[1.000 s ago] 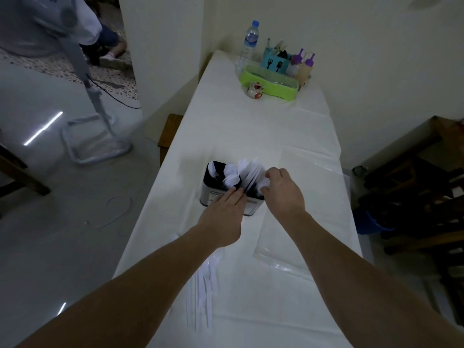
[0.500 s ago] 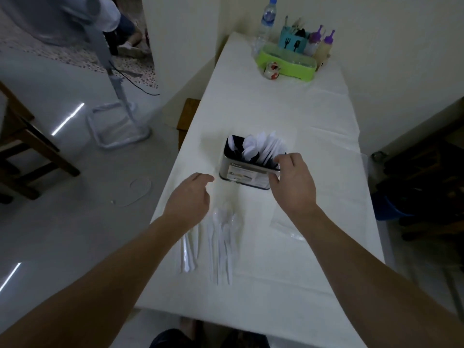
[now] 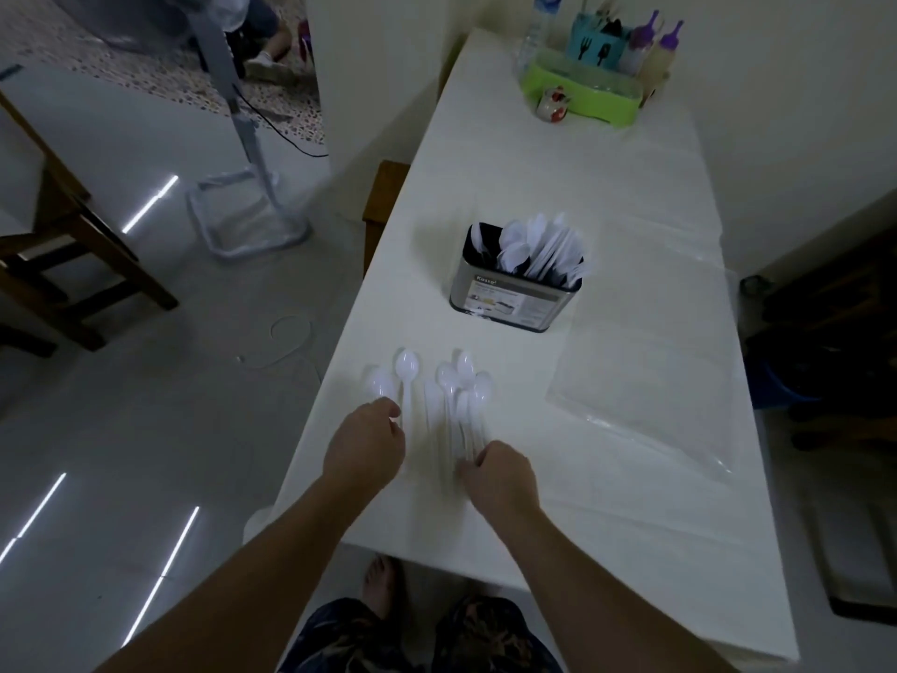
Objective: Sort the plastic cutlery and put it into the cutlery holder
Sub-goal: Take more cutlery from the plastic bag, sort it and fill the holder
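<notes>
Only readable thing here is the brand "Kasso" on the label stuck to the front of the steel cutlery holder (image 3: pixel 514 298), up at the label's 10 o'clock corner. The smaller print under it is too blurry to make out. Way back at 1 o'clock on the table, the teal caddy (image 3: pixel 594 43) has black fork and spatula icons on its side, but those are pictures, no lettering.

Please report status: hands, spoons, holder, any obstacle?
Left hand and right hand curl on handles of loose spoons. Cutlery holder part filled. Path clear.
</notes>
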Motion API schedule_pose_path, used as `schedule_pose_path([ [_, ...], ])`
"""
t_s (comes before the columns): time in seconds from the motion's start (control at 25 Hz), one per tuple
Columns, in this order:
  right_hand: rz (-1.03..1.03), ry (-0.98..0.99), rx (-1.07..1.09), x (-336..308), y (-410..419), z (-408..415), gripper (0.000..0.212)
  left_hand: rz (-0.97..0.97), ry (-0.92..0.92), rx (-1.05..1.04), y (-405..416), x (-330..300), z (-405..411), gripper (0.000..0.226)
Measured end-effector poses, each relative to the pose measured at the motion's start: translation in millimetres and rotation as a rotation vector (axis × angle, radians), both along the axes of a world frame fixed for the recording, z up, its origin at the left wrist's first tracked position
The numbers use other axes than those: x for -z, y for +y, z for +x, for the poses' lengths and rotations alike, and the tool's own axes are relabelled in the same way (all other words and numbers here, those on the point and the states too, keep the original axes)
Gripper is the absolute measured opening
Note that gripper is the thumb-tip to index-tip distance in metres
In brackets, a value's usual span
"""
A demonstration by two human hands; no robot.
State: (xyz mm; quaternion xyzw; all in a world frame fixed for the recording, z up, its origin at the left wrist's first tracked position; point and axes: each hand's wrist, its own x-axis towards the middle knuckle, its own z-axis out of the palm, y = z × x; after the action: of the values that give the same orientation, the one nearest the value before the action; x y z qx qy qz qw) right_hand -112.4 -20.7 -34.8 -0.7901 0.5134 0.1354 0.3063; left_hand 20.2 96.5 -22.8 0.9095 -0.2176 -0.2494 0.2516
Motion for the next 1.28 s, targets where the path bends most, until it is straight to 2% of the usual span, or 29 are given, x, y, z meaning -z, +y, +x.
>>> schedule_pose_path([
  [0.16, -0.02, 0.013, 0.042, 9, 9, -3, 0.021, -0.036, 0.154, -0.025, 2, 5, -19, 0.031],
  [0.36, 0.014, -0.064, 0.126, 4, 6, 2, 0.014, -0.146, 0.459, -0.178, -24, 5, -24, 0.013],
  [0.48, -0.028, -0.123, 0.092, -1, 8, 6, 0.008, -0.21, 0.547, -0.24, -38, 3, -26, 0.022],
  [0.56, -0.092, -0.167, -0.031, -4, 12, 12, 0.008, -0.246, 0.618, -0.3, -45, 1, -23, 0.027],
  [0.64, -0.126, -0.221, -0.162, -5, 16, 18, 0.011, -0.251, 0.615, -0.322, -47, 4, -17, 0.023],
  [0.72, -0.131, -0.279, -0.189, -2, 17, 22, 0.018, -0.226, 0.58, -0.342, -46, 5, -9, 0.02],
  [0.8, -0.181, -0.267, -0.057, 4, 8, 23, 0.015, -0.233, 0.606, -0.401, -44, 5, -3, 0.019],
  [0.88, -0.2, -0.157, 0.074, 9, -2, 21, 0.012, -0.29, 0.698, -0.483, -42, 3, 2, 0.017],
  [1.08, -0.103, -0.012, 0.119, 14, -12, 28, 0.013, -0.39, 0.892, -0.58, -39, 4, 6, 0.013],
  [1.2, -0.012, -0.091, 0.172, 3, -10, 31, 0.013, -0.42, 0.908, -0.571, -41, 6, 7, 0.012],
  [1.28, 0.017, -0.162, 0.105, -2, 2, 33, 0.011, -0.435, 0.904, -0.59, -44, 6, 7, 0.016],
])
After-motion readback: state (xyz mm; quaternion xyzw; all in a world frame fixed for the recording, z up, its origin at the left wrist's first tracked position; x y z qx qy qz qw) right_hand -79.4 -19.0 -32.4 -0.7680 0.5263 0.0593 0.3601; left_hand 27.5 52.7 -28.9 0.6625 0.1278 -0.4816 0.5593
